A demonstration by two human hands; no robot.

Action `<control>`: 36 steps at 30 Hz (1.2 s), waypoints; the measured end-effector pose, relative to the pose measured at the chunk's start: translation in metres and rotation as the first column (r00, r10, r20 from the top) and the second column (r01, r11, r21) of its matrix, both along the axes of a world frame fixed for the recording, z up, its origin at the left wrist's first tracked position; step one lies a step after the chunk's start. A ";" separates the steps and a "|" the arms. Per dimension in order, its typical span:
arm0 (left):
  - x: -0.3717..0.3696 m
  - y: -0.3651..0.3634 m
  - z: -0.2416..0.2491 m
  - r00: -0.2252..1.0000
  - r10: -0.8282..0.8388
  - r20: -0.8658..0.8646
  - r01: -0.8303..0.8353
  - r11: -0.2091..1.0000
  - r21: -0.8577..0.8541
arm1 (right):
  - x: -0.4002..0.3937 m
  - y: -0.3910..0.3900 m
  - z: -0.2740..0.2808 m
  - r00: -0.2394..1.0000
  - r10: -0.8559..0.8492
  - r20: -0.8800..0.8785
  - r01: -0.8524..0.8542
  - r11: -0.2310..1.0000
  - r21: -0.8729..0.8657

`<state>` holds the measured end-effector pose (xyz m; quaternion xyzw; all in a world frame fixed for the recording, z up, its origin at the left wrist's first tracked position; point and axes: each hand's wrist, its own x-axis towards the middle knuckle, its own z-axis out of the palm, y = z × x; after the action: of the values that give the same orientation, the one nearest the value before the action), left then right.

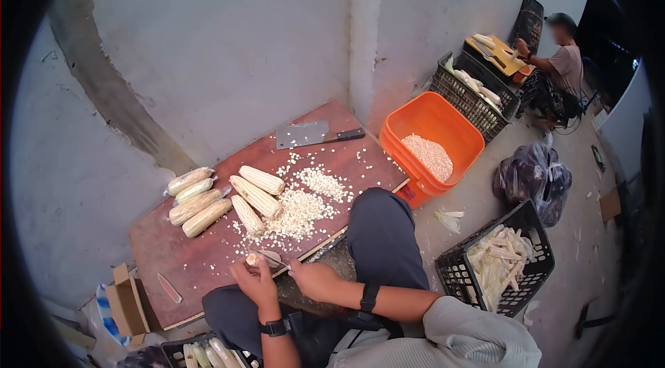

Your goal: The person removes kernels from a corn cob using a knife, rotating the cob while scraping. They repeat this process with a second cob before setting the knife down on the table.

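My left hand (259,286) is closed around an ear of corn (253,259) at the front edge of the red board. My right hand (313,280) grips a knife (277,262), its blade lying against the corn; much of the handle is hidden in my fist. Just beyond my hands, loose white kernels (294,216) are heaped on the board (156,250). Several husked ears (256,195) lie beside the heap. To their left are several wrapped ears (199,205).
A cleaver (305,135) lies at the board's back, a small red blade (170,288) at front left. Right of it stand an orange bucket (395,126) of kernels and a black crate (547,257) of cobs or husks. Another person (564,67) sits farther back by a corn crate (495,132).
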<state>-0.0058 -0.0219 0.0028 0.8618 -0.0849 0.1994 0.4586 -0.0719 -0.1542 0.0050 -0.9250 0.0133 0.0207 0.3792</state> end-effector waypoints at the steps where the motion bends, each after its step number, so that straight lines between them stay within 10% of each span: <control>1: 0.000 0.000 0.000 1.000 0.003 -0.004 -0.003 1.000 0.009 | -0.001 0.000 -0.001 1.000 -0.005 0.004 0.005 1.000 -0.003; 29: 0.016 -0.008 0.010 0.997 -0.033 -0.070 0.051 0.960 0.277 | 0.061 0.006 0.002 0.989 0.088 -0.118 -0.094 0.995 -0.047; 32: 0.012 -0.006 0.004 0.998 -0.052 -0.018 0.055 0.958 0.283 | 0.057 -0.004 -0.021 0.997 0.080 -0.004 -0.078 0.984 0.163; 36: 0.009 -0.011 0.001 1.000 0.000 0.018 -0.006 0.954 0.299 | 0.053 -0.007 -0.035 0.951 0.076 -0.298 0.144 0.747 0.649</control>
<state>0.0027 -0.0333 0.0041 0.9196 -0.1170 0.1928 0.3217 -0.0186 -0.1611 -0.0300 -0.7144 0.0806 0.1600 0.6764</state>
